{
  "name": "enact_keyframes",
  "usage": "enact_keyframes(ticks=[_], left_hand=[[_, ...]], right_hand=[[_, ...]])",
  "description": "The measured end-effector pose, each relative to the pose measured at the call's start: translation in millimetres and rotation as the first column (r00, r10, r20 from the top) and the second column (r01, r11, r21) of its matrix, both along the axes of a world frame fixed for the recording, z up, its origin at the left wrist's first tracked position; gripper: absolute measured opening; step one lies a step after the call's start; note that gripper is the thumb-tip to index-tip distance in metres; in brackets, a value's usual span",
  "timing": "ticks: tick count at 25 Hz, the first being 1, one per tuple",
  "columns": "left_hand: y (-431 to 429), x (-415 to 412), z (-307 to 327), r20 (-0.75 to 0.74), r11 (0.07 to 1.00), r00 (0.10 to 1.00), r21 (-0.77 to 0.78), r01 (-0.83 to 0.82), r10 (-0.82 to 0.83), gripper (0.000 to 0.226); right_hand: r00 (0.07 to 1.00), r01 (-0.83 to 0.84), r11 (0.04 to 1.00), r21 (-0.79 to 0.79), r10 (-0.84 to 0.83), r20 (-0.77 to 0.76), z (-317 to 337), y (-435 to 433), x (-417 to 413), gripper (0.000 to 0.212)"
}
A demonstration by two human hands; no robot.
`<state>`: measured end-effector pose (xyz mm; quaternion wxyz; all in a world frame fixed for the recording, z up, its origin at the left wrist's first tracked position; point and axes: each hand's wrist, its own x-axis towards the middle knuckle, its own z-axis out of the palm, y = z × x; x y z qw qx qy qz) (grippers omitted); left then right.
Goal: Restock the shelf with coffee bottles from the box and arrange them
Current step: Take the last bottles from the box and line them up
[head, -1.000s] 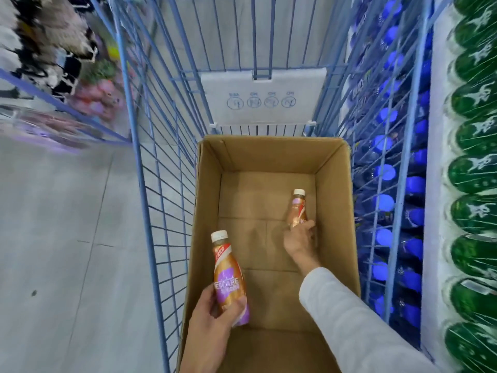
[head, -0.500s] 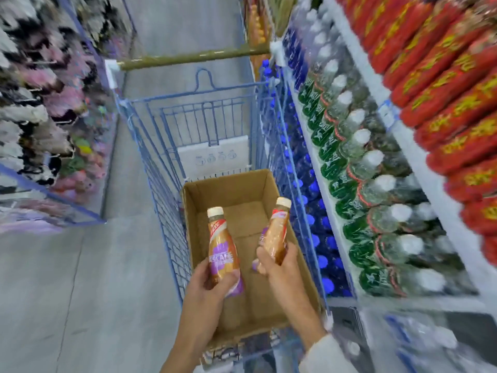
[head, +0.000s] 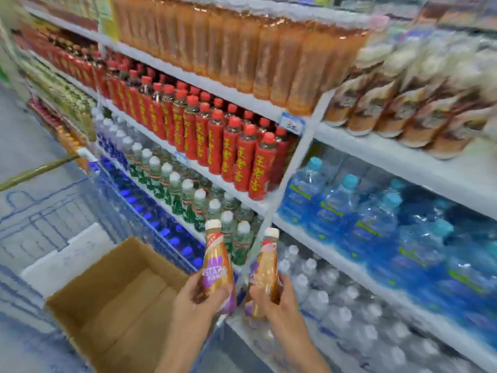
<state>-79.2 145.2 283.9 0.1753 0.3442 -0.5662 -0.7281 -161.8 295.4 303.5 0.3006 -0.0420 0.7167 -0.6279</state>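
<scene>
- Cardboard box (head: 102, 270), at the lower left of the frame, shows only bare floor in the part that is visible. Unloading looks close to finished.
- The left hand (head: 199, 300) curls its fingers and thumb round the lower body of the left coffee bottle (head: 216, 267), which is held upright with its cap up at lower centre.
- The right hand (head: 274, 302) grips the right coffee bottle (head: 265, 267) the same way, just beside the first and not touching it.
- Both bottles are held in front of the shelf (head: 376, 154), level with its lower rows of water, and rest on nothing.
- What is left, as I judge it, is setting both down and lining them up.
- The brown-and-white bottles (head: 403, 109) at the upper right may be the coffee row, but they are too blurred to say.
</scene>
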Motion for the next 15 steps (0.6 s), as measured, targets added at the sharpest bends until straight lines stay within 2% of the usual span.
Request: enact_keyframes(ticks=[3, 7, 11, 13, 15], left_hand=[[59.8, -52.8, 19.8, -0.04, 0.971, 0.971, -0.029, 0.236, -0.237, 0.047], [162.2, -103.2, 45.5, -0.12, 0.889, 0.881, -0.079, 0.451, -0.457, 0.054], [269.6, -136.8, 66.8, -0.17, 0.806, 0.788, -0.12, 0.579, -0.592, 0.08], [320.8, -150.2, 87.9, -0.181, 0.769, 0.748, -0.164, 0.618, -0.639, 0.079], [366.0, -164.8, 112.8, -0.203, 0.735, 0.707, -0.215, 0.643, -0.678, 0.072]], right_hand=[[0.983, 0.158, 0.986, -0.05, -0.162, -0.092, 26.2, 85.0, -19.1, 0.039], [0.884, 0.446, 0.89, -0.098, -0.455, -0.111, 49.4, 197.3, -33.7, 0.047], [0.816, 0.539, 0.832, -0.133, -0.554, -0.163, 81.8, 311.7, -34.8, 0.057], [0.787, 0.567, 0.812, -0.139, -0.584, -0.199, 97.0, 362.7, -40.3, 0.066], [0.76, 0.583, 0.797, -0.159, -0.604, -0.241, 113.0, 405.5, -49.6, 0.058]])
